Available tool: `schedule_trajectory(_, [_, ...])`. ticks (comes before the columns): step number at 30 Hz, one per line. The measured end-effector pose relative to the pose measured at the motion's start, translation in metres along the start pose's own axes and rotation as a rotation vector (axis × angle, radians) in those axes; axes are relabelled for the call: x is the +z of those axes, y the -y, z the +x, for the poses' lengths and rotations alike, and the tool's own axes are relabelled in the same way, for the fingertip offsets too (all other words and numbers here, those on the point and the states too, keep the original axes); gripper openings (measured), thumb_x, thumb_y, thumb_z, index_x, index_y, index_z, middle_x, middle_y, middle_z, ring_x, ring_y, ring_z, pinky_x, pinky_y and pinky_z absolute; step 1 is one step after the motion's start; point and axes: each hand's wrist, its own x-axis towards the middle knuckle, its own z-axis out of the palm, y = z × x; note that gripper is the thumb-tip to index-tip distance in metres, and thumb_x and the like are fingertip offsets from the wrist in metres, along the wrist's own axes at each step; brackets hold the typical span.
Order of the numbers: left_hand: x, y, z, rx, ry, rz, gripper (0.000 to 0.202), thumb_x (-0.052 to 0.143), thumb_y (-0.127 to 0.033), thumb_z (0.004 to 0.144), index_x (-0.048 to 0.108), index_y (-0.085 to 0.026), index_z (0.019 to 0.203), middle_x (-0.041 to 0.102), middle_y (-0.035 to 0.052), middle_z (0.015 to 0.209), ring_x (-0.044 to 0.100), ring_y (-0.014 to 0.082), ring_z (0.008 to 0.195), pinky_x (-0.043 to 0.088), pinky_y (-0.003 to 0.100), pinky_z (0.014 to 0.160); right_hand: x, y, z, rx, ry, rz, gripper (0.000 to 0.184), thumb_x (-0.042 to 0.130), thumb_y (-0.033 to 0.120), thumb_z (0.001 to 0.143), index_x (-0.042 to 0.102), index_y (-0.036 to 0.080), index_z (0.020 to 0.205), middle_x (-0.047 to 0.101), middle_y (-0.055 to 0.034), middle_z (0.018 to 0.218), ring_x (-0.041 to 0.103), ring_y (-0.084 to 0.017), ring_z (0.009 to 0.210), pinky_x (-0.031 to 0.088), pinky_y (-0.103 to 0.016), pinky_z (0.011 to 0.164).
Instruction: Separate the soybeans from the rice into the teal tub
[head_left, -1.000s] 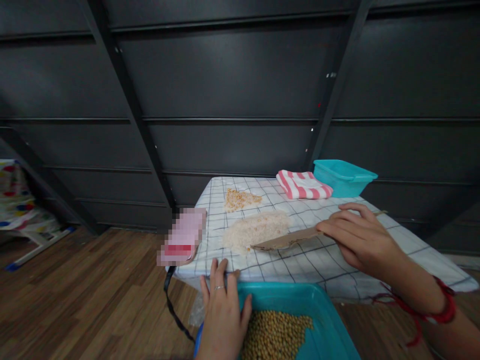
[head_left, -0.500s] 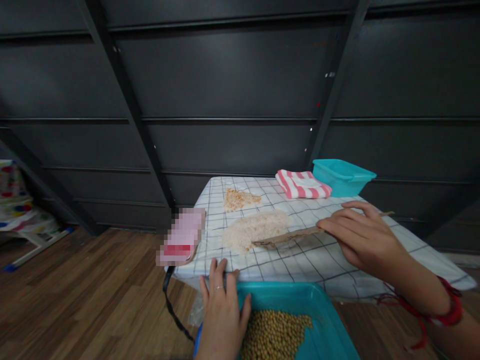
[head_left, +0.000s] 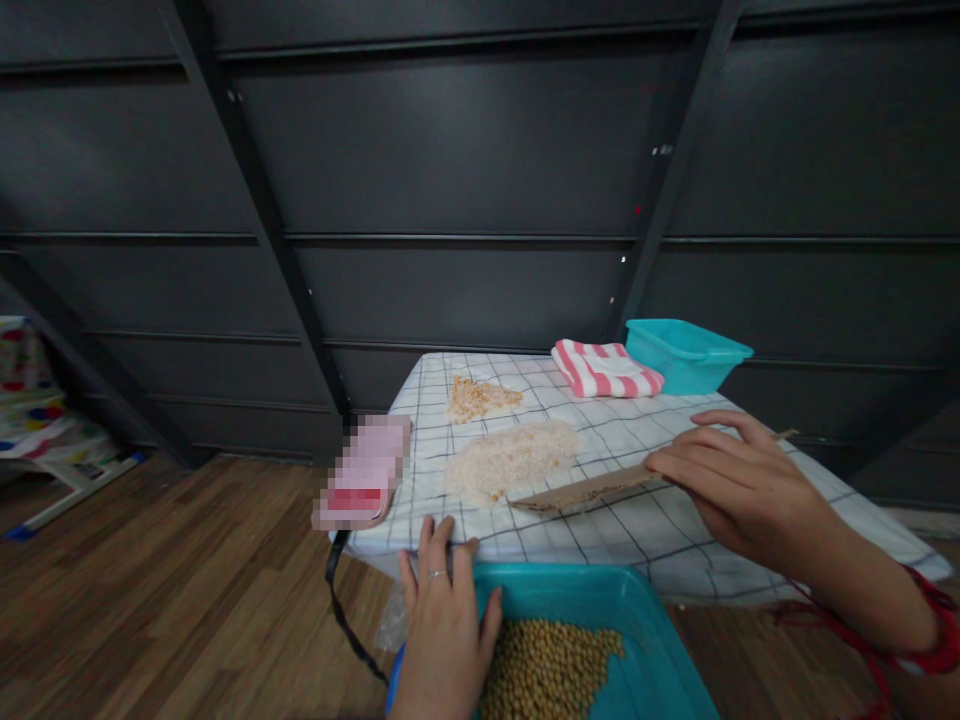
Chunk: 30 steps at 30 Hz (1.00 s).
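My right hand is closed on a strip of brown cardboard held edge-down on the checked tablecloth, just right of a pile of white rice. A smaller pile of yellowish grain lies farther back. My left hand grips the near left rim of a teal tray holding soybeans, at the table's front edge.
A folded red-and-white striped cloth and a second teal tub sit at the back right of the table. A blurred pink object with a black strap hangs off the left edge. Wooden floor lies to the left, a dark wall behind.
The cardboard strip has drawn back a little toward me and to the right, away from the rice pile. My left hand has stayed on the tray rim.
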Motion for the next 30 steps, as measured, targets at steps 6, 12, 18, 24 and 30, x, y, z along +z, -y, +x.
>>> schedule_trajectory(6, [0.002, 0.001, 0.000, -0.005, 0.011, 0.015, 0.022, 0.043, -0.020, 0.076, 0.048, -0.016, 0.097, 0.045, 0.0174, 0.118, 0.030, 0.0376, 0.121, 0.036, 0.064, 0.086, -0.001, -0.002, -0.002, 0.020, 0.024, 0.050, 0.033, 0.037, -0.001, 0.071, 0.051, 0.020, 0.093, 0.062, -0.0009, 0.075, 0.054, -0.014, 0.071, 0.038, -0.037, 0.080])
schedule_trajectory(12, [0.002, 0.003, 0.000, 0.001, 0.008, 0.020, 0.021, 0.043, -0.020, 0.076, 0.048, -0.016, 0.097, 0.045, 0.0179, 0.118, 0.032, 0.0385, 0.120, 0.037, 0.065, 0.084, -0.004, 0.002, 0.004, -0.003, 0.015, 0.020, 0.033, 0.036, -0.002, 0.070, 0.050, 0.020, 0.090, 0.061, 0.0001, 0.073, 0.054, -0.013, 0.068, 0.038, -0.036, 0.080])
schedule_trajectory(18, [0.000, 0.006, 0.001, 0.038, 0.068, 0.011, 0.023, 0.044, -0.022, 0.078, 0.048, -0.016, 0.100, 0.044, 0.0196, 0.121, 0.032, 0.0395, 0.121, 0.037, 0.065, 0.083, -0.009, 0.006, 0.005, -0.010, 0.071, -0.033, 0.034, 0.034, -0.004, 0.068, 0.048, 0.019, 0.088, 0.059, -0.0002, 0.071, 0.053, -0.013, 0.067, 0.036, -0.036, 0.081])
schedule_trajectory(24, [-0.002, 0.000, 0.002, 0.032, -0.016, 0.016, 0.019, 0.041, -0.017, 0.077, 0.047, -0.014, 0.095, 0.045, 0.0214, 0.116, 0.034, 0.0413, 0.118, 0.037, 0.067, 0.081, -0.012, 0.011, 0.003, 0.011, 0.113, -0.030, 0.034, 0.033, -0.004, 0.068, 0.049, 0.020, 0.087, 0.057, 0.0013, 0.069, 0.052, -0.012, 0.066, 0.034, -0.037, 0.083])
schedule_trajectory(30, [-0.002, 0.005, 0.000, 0.046, 0.027, 0.014, 0.021, 0.041, -0.019, 0.078, 0.047, -0.014, 0.098, 0.045, 0.0214, 0.117, 0.034, 0.0420, 0.118, 0.038, 0.067, 0.079, -0.014, 0.010, 0.003, 0.005, 0.087, -0.073, 0.032, 0.034, -0.002, 0.069, 0.048, 0.019, 0.089, 0.058, -0.0008, 0.071, 0.053, -0.014, 0.067, 0.035, -0.038, 0.081])
